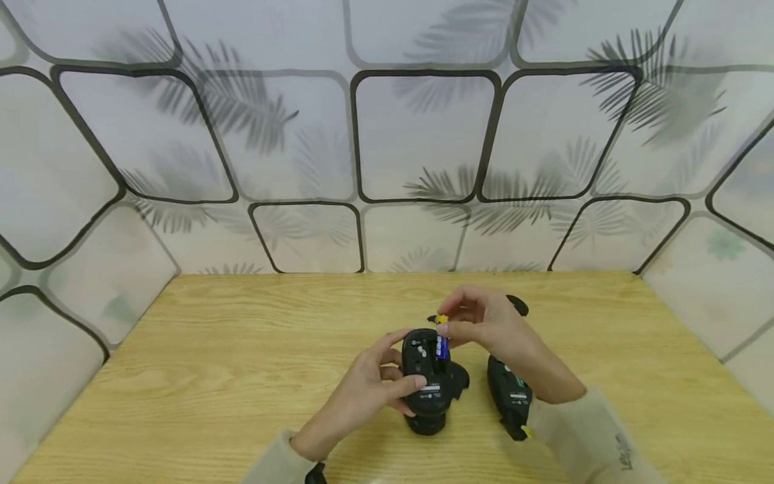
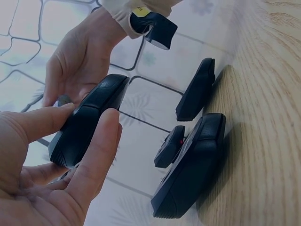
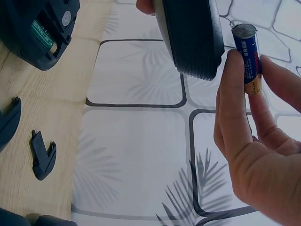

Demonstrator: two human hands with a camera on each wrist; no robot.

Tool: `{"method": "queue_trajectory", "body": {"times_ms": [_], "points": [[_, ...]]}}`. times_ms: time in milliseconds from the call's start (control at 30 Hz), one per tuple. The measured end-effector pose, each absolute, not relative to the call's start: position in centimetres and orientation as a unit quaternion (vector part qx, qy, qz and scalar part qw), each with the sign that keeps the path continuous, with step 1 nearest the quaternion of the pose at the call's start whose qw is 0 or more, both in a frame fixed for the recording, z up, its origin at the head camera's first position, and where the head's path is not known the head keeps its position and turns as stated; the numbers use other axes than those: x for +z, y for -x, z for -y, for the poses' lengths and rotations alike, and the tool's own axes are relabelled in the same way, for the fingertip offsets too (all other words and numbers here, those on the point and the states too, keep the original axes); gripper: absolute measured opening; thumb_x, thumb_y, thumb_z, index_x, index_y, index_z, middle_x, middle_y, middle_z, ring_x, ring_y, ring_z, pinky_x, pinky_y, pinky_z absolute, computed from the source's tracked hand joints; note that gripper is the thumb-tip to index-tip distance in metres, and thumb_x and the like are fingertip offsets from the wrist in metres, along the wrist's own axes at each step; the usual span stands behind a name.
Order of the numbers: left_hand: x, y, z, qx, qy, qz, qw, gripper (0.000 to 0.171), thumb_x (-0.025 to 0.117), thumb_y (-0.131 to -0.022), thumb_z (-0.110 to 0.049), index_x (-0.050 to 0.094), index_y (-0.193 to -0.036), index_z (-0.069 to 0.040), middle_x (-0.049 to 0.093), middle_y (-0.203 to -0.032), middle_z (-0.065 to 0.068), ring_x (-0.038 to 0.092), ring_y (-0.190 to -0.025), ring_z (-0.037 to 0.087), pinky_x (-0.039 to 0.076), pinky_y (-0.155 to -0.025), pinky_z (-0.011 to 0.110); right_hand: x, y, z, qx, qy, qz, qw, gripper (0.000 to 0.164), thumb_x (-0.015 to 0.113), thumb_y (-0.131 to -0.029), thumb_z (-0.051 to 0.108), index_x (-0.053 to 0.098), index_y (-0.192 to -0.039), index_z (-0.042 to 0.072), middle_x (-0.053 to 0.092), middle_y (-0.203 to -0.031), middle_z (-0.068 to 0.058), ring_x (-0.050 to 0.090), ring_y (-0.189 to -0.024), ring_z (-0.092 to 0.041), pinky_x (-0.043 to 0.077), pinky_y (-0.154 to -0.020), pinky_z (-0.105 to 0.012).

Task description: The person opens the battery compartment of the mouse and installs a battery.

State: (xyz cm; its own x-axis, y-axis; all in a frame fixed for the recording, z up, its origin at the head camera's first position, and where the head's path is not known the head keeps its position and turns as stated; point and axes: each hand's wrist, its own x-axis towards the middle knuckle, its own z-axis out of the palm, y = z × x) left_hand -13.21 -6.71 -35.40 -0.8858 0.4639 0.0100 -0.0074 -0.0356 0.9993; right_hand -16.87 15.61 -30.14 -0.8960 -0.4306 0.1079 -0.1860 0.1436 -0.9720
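My left hand (image 1: 369, 380) holds a black computer mouse (image 1: 428, 398) above the table, underside up, with its battery slot uncovered. Thumb and fingers grip it by its sides, as the left wrist view shows of the mouse (image 2: 87, 125). Between thumb and fingertips, my right hand (image 1: 498, 329) pinches a blue and yellow battery (image 1: 442, 347). In the right wrist view the battery (image 3: 248, 54) is apart from the mouse (image 3: 194, 40), close to its end.
Another upturned mouse (image 1: 510, 390) lies to the right, a green battery (image 3: 43, 35) in its slot. One more dark mouse (image 1: 426, 425) sits partly hidden below the held one. A small black cover (image 3: 43, 155) lies on the wooden table (image 1: 242, 349). Patterned cloth walls (image 1: 423, 134) surround it.
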Motion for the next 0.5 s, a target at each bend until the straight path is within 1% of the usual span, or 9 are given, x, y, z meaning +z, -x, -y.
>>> {"method": "queue_trajectory", "body": {"times_ms": [167, 233, 367, 500], "points": [[-35.27, 13.16, 6.95, 0.7, -0.17, -0.673, 0.169, 0.068, 0.071, -0.093, -0.001, 0.038, -0.153, 0.001, 0.06, -0.107, 0.017, 0.069, -0.084, 0.021, 0.065, -0.062, 0.036, -30.13, 16.89, -15.21, -0.601, 0.215, -0.766, 0.081, 0.021, 0.07, -0.093, -0.002, 0.059, -0.108, -0.012, 0.065, -0.1, -0.019, 0.067, -0.083, -0.019, 0.064, -0.075, -0.037], [-35.21, 13.11, 6.99, 0.698, -0.168, -0.675, 0.167, 0.068, 0.071, -0.093, -0.001, 0.038, -0.153, 0.0, 0.06, -0.108, 0.017, 0.069, -0.084, 0.021, 0.065, -0.063, 0.036, -30.11, 16.87, -15.11, -0.59, 0.219, -0.774, 0.073, 0.019, 0.071, -0.092, -0.001, 0.061, -0.106, -0.01, 0.065, -0.1, -0.017, 0.066, -0.085, -0.02, 0.064, -0.075, -0.036], [-35.12, 13.05, 7.04, 0.698, -0.165, -0.677, 0.164, 0.069, 0.07, -0.093, 0.0, 0.037, -0.153, 0.0, 0.059, -0.107, 0.017, 0.068, -0.084, 0.021, 0.066, -0.063, 0.039, -30.06, 16.83, -14.92, -0.571, 0.233, -0.785, 0.058, 0.017, 0.073, -0.091, -0.001, 0.063, -0.104, -0.008, 0.065, -0.099, -0.013, 0.065, -0.087, -0.023, 0.064, -0.073, -0.036], [-35.17, 13.05, 6.86, 0.701, -0.169, -0.673, 0.167, 0.069, 0.071, -0.092, 0.001, 0.038, -0.152, 0.001, 0.06, -0.107, 0.017, 0.068, -0.083, 0.021, 0.065, -0.062, 0.039, -30.09, 16.55, -15.03, -0.568, 0.243, -0.784, 0.05, 0.015, 0.072, -0.09, -0.002, 0.063, -0.101, -0.008, 0.065, -0.096, -0.012, 0.066, -0.084, -0.023, 0.064, -0.071, -0.036]]}}
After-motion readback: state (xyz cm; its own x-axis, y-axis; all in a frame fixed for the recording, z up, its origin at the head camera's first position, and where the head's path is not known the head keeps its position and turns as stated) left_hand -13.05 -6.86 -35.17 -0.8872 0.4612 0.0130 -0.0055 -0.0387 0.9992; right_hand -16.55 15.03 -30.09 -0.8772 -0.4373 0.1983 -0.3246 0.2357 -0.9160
